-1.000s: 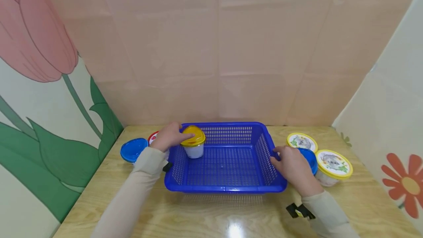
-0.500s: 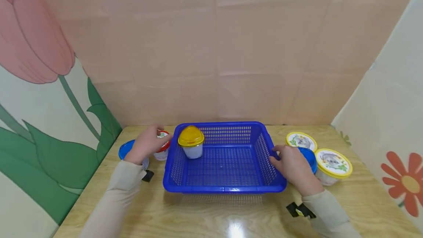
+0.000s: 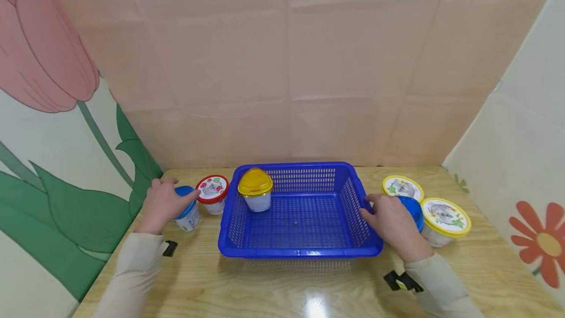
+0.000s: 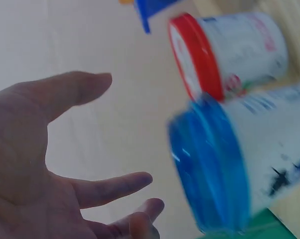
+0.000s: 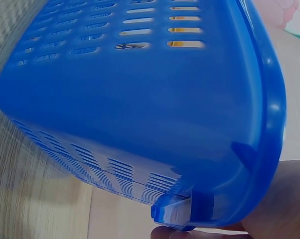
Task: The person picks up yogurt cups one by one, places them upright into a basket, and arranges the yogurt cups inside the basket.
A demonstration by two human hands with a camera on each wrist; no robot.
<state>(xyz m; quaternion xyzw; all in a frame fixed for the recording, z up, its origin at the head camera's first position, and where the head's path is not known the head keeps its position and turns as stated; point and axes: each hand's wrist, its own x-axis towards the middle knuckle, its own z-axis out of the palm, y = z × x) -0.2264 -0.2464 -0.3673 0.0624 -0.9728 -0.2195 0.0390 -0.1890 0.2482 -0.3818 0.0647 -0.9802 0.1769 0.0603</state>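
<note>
My left hand [image 3: 162, 205] hovers at the left with thumb and fingers spread. A white tub with a blue lid [image 3: 189, 217] stands just beyond it; in the left wrist view a gap shows between the fingers [image 4: 115, 190] and the blue lid [image 4: 210, 167]. Beside that tub is one with a red lid [image 3: 213, 195]. My right hand [image 3: 390, 222] grips the right rim of a blue perforated basket [image 3: 300, 252], whose outer wall [image 5: 125, 94] fills the right wrist view. Inside the basket, at its back left, a yellow-lidded white tub [image 3: 257, 195] stands upright.
To the right of the basket stand two tubs with yellow-rimmed printed lids, one nearer [image 3: 446, 220] and one farther [image 3: 402, 188]. A blue-lidded tub [image 3: 412, 212] sits partly hidden behind my right hand. The wooden table [image 3: 247, 288] meets printed walls at the back and sides.
My left hand has let go of the yellow-lidded tub in the basket and moved left, past the red lid, to the blue-lidded tub. The right hand has stayed at the basket rim.
</note>
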